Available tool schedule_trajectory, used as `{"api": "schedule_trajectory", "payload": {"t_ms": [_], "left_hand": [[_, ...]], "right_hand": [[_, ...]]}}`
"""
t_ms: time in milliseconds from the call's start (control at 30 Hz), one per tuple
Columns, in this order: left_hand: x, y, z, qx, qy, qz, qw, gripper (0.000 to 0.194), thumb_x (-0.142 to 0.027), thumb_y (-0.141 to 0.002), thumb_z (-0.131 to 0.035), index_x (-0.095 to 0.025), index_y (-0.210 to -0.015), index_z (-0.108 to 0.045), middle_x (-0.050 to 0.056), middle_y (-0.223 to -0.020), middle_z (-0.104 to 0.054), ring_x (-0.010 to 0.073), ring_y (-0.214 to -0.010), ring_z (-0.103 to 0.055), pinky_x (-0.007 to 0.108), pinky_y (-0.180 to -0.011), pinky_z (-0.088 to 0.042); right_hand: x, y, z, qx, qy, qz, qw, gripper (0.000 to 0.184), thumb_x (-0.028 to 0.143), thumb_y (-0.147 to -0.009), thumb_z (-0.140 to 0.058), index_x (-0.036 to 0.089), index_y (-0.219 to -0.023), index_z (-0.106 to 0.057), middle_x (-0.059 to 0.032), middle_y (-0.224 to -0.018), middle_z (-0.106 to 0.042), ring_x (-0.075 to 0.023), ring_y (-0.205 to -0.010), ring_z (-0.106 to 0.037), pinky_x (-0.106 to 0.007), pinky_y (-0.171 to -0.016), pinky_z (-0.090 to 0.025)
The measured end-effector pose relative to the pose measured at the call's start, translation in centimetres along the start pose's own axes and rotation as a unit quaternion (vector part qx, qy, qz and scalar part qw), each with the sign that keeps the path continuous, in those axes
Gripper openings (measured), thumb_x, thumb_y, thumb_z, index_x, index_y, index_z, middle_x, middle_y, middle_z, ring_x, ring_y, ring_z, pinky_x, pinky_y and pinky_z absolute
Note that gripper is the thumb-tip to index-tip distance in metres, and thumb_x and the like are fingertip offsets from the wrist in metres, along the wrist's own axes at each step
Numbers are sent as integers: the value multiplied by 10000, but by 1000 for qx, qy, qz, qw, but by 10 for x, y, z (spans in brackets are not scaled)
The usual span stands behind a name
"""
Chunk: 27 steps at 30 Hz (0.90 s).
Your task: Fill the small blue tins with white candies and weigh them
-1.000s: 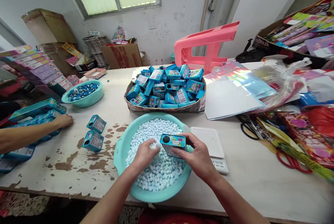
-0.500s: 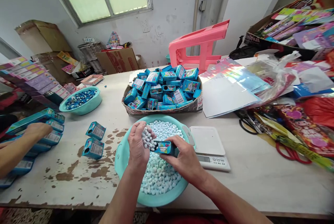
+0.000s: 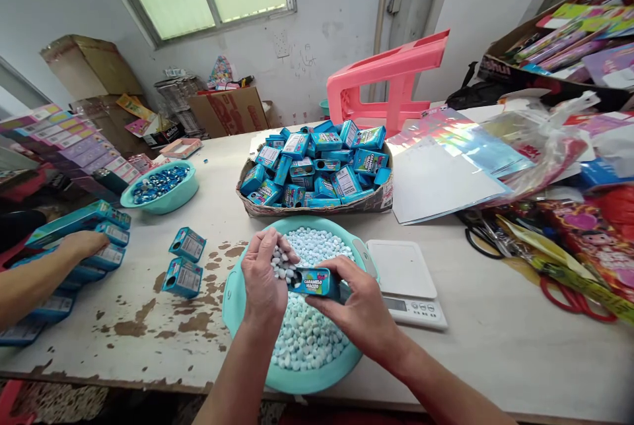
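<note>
In the head view, our L hand is cupped round a heap of pale candies at the hole of the blue box, which our R hand grips by its other end, tilted over the teal basin of candies. W/ the basin on the tabletop, we've a white scale just R of it, the carton of blue boxes behind & two more boxes to the L.

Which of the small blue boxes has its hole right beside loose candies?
The box in the grip of the right hand, above the green basin; it alone has its dark hole beside the pale candies cupped in the left hand.
</note>
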State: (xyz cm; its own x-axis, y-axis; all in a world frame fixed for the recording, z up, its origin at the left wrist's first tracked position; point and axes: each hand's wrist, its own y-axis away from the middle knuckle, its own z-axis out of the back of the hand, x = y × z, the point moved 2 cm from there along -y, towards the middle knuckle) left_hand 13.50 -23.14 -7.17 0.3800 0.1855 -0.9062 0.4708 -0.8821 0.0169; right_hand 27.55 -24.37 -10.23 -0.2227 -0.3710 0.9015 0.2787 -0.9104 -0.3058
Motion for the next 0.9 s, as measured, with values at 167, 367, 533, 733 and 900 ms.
{"api": "schedule_trajectory", "payload": {"t_ms": [167, 367, 533, 733, 900], "left_hand": [[5, -2, -2, -13, -3, 21, 1000, 271, -368, -727, -672, -157, -671, -512, -37, -600, -499, 88, -504, -502, 213, -492, -440], [8, -1, 1, -28, -9, 9, 1000, 275, -395, -737, -657, -162, -678, -523, -34, -594, -499, 106, -532, -515, 243, -534, -481], [5, 5, 0, -19, -11, 15, 1000, 259, -388, -746, -656, -165, -696, -533, -30, -624, -501, 102, -561, -507, 231, -541, -478], [10, 4, -5, -2, -11, 31, 999, 252, -385, -751, -653, -163, -702, -545, -24, -618, -494, 105, -584, -507, 230, -563, -487], [-2, 4, -7, 17, 8, 25, 1000, 243, -380, -773, -624, -167, -693, -539, -24, -614, -480, 105, -561, -482, 229, -536, -465]], "right_hand": [[0, -2, 0, 12, 16, -16, 1000, 347, 130, -638, -789, 235, -918, -613, 24, -884, -621, -176, -833, -581, -284, -742, -431], [1, -4, 0, 8, 21, -23, 999, 325, 126, -643, -777, 225, -907, -615, 18, -878, -618, -180, -833, -581, -290, -743, -428], [-1, -2, 0, 8, 2, -28, 1000, 323, 133, -644, -772, 228, -915, -623, 12, -881, -623, -186, -835, -582, -293, -752, -431], [-7, -6, -5, 9, -18, -40, 999, 308, 117, -639, -761, 229, -896, -631, 14, -880, -627, -186, -834, -583, -297, -752, -434], [-9, -4, 1, 2, -54, -52, 997, 314, 131, -637, -780, 226, -900, -636, 22, -877, -626, -179, -837, -585, -296, -767, -440]]}}
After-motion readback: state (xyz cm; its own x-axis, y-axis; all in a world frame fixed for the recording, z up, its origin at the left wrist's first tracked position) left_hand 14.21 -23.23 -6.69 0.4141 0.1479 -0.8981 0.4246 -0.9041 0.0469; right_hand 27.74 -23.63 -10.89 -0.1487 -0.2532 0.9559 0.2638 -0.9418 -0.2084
